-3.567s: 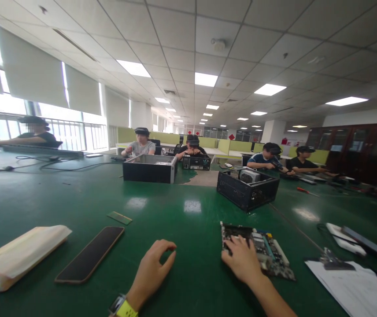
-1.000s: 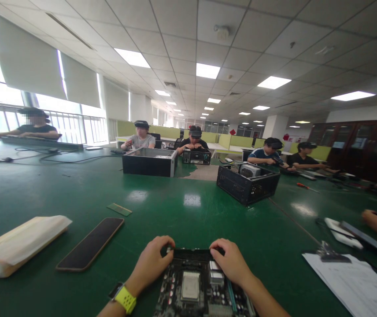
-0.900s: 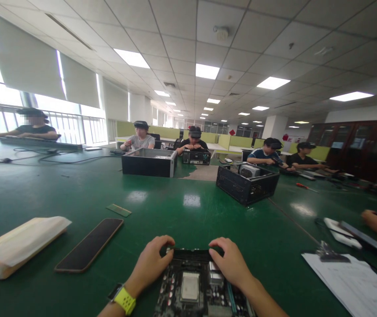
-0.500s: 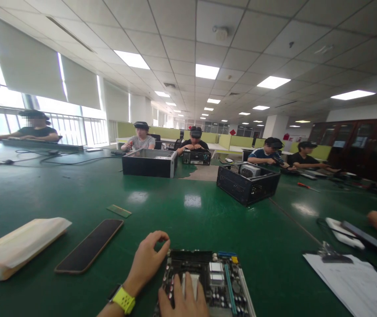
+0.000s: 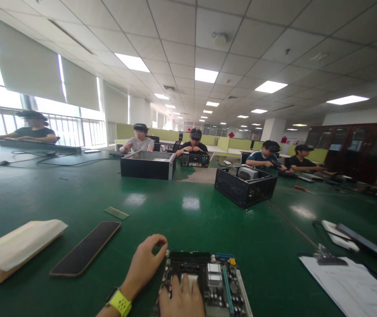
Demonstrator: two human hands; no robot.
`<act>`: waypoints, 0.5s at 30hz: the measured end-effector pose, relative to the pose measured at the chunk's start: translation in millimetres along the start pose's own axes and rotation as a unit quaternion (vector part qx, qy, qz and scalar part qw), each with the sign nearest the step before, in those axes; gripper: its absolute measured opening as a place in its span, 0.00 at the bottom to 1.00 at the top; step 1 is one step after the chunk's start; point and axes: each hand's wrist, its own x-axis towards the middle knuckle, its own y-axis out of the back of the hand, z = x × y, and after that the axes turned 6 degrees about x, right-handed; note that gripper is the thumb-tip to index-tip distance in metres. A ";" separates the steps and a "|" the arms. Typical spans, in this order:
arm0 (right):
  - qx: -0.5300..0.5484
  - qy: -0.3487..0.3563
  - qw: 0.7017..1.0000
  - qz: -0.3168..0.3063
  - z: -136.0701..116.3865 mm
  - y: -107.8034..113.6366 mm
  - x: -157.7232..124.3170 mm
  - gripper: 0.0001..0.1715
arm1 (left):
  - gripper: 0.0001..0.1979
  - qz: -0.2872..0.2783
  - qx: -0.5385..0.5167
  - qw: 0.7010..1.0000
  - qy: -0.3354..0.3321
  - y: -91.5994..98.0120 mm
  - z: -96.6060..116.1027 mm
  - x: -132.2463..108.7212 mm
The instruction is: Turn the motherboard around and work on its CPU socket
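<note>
A motherboard (image 5: 219, 284) lies on the green table right in front of me, partly cut off by the bottom edge of the view. My right hand (image 5: 183, 297) rests on its left half, fingers spread and stretched out over a pale block (image 5: 189, 280) that they partly cover. Beside the board's upper left corner is my left hand (image 5: 147, 259), with a yellow-green watch strap (image 5: 120, 302) on the wrist. Its thumb and forefinger curl together into a loop, tips close to the board's corner; anything between them is hidden.
Left of me lie a phone (image 5: 86, 249), a paper-wrapped package (image 5: 18, 251) and a green memory stick (image 5: 116, 213). To the right is a clipboard (image 5: 343, 281) with papers. Computer cases (image 5: 246, 185) stand farther back, and several people sit around the table.
The view has shifted slightly. A person's hand at the right edge has gone out of view. My right hand stays on the motherboard, its fingers slightly shifted; my left hand keeps its curl.
</note>
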 end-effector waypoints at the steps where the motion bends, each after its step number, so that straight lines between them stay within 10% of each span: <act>1: -0.003 0.013 1.000 0.000 6.7 8.0 0.3 0.34 | 0.09 -0.001 0.000 1.000 0.001 0.0 -0.4 -0.1; 8: -0.078 -0.092 0.991 0.056 123.4 71.7 38.3 0.29 | 0.10 -0.020 -0.012 1.000 0.015 4.0 2.3 -2.4; 15: -0.098 -0.254 0.958 0.087 219.3 89.9 60.3 0.30 | 0.10 -0.039 -0.031 0.999 0.015 4.8 7.1 -2.9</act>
